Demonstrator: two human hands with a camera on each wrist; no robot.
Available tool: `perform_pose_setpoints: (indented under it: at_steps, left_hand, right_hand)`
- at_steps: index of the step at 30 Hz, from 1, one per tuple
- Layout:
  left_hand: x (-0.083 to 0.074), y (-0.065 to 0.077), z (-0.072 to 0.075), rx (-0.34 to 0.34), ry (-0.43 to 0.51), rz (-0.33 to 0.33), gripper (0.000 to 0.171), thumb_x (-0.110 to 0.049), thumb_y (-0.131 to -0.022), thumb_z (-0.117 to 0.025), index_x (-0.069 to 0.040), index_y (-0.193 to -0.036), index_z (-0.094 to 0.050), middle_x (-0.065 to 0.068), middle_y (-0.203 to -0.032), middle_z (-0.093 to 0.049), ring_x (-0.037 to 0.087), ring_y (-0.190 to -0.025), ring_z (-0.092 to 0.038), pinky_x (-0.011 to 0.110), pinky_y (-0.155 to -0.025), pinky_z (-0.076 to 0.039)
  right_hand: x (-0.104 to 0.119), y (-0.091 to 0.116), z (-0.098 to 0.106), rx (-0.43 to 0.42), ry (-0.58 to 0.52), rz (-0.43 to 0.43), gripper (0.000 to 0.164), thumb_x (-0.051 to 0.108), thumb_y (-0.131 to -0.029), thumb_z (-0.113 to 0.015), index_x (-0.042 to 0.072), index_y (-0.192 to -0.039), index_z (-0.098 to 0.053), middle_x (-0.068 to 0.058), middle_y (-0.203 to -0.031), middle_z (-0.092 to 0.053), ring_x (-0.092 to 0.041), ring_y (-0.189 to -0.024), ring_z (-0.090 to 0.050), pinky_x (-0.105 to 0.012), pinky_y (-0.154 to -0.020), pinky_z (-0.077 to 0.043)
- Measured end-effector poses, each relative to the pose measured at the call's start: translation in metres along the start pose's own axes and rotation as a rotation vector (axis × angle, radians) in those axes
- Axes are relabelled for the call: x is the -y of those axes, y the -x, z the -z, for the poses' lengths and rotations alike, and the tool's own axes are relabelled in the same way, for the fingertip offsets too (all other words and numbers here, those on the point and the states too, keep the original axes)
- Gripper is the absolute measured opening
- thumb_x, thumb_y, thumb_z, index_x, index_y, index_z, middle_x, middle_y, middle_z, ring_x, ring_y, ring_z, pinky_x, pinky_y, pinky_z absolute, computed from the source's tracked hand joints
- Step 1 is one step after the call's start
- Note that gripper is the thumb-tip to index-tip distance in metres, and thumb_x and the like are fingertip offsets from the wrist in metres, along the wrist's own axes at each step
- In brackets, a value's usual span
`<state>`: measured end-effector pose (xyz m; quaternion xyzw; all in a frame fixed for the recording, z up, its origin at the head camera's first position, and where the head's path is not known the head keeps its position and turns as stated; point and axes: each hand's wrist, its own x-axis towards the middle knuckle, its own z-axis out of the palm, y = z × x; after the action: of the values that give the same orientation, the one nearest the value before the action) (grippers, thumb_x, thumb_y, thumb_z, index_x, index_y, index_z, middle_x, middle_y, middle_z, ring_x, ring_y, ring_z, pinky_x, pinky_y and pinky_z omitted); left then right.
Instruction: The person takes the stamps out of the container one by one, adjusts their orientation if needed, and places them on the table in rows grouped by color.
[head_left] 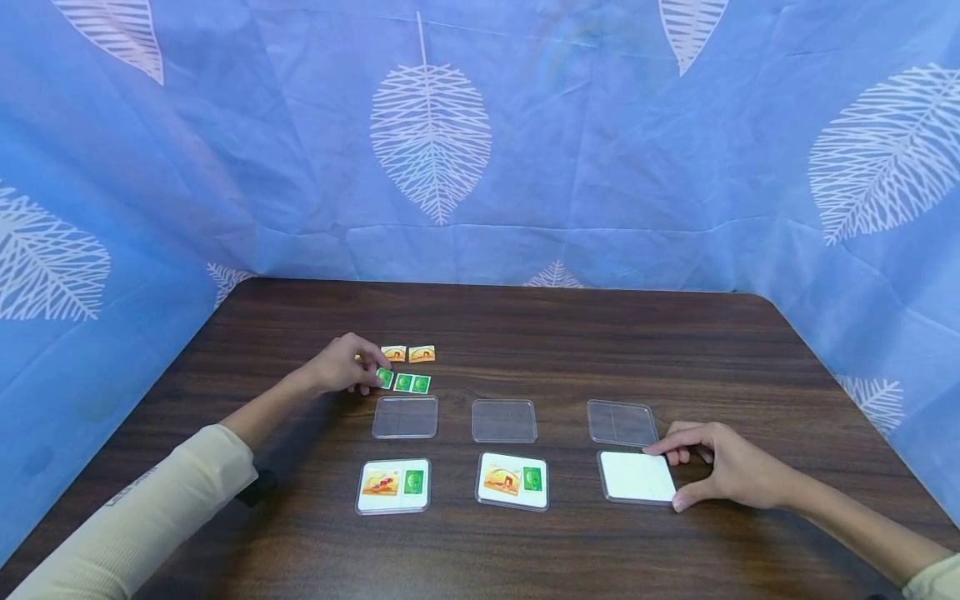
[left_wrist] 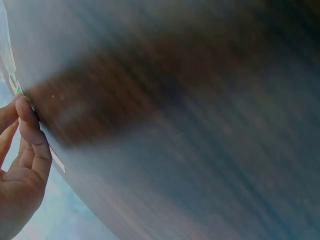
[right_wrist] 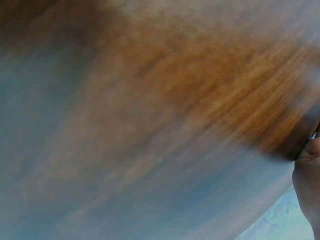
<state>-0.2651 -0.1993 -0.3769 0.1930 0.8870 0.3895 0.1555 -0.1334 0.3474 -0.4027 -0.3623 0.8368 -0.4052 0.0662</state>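
My left hand (head_left: 348,364) pinches a small green stamp (head_left: 385,378) between thumb and fingertips at the left end of a row of green stamps (head_left: 412,383). In the left wrist view, a sliver of green (left_wrist: 19,90) shows at the fingertips. Behind that row lie orange stamps (head_left: 422,353), one partly hidden by the fingers. My right hand (head_left: 731,467) holds the right side of a shallow clear case with a plain white insert (head_left: 637,477), thumb at the near corner and index finger at the far one. Only part of that hand (right_wrist: 307,182) shows in the right wrist view.
Two cases with white inserts, the left case (head_left: 393,486) and the middle case (head_left: 512,482), each bear an orange and a green stamp. Three clear lids (head_left: 405,417) lie in a row behind the cases. The dark wooden table (head_left: 525,325) ends at a blue leaf-patterned cloth (head_left: 562,167).
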Motion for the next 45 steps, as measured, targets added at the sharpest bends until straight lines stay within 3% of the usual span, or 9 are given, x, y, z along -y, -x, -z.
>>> perform_pose_setpoints:
  at_steps: [14,27,33,45]
  left_hand:
    - [-0.002,0.000,-0.004,-0.028,-0.061,-0.010,0.014,0.009,-0.089,-0.074,0.005,-0.102,-0.075,0.006,-0.071,-0.059,0.015,-0.058,-0.059,0.028,-0.052,-0.046]
    - [-0.003,0.001,-0.006,-0.033,-0.030,-0.029,0.012,0.007,-0.089,-0.076,0.004,-0.100,-0.075,0.007,-0.072,-0.061,0.016,-0.057,-0.058,0.028,-0.052,-0.044]
    - [-0.010,0.002,-0.002,-0.052,-0.031,-0.044,0.016,0.007,-0.088,-0.076,0.006,-0.104,-0.073,0.006,-0.074,-0.059,0.019,-0.059,-0.059,0.029,-0.054,-0.048]
    - [-0.036,0.007,-0.009,-0.042,-0.010,-0.182,0.017,0.007,-0.088,-0.075,0.010,-0.105,-0.071,0.005,-0.077,-0.056,0.018,-0.058,-0.053,0.025,-0.055,-0.045]
  right_hand:
    - [0.001,0.000,0.000,-0.008,-0.012,0.011,0.056,0.005,-0.072,-0.091,0.007,-0.125,-0.073,-0.001,-0.084,-0.052,-0.014,-0.076,-0.046,-0.029,-0.057,-0.034]
    - [0.000,0.000,0.000,-0.001,-0.007,0.001,0.055,0.005,-0.073,-0.091,0.007,-0.124,-0.073,-0.001,-0.084,-0.052,-0.015,-0.075,-0.046,-0.029,-0.056,-0.034]
    - [0.002,-0.002,0.001,0.012,0.001,-0.008,0.053,0.008,-0.074,-0.092,0.007,-0.124,-0.073,-0.001,-0.084,-0.051,-0.015,-0.076,-0.046,-0.029,-0.057,-0.034]
    - [0.009,-0.006,0.011,0.088,-0.025,-0.023,0.058,0.011,-0.077,-0.090,-0.002,-0.128,-0.066,-0.005,-0.087,-0.054,-0.018,-0.073,-0.046,-0.030,-0.054,-0.036]
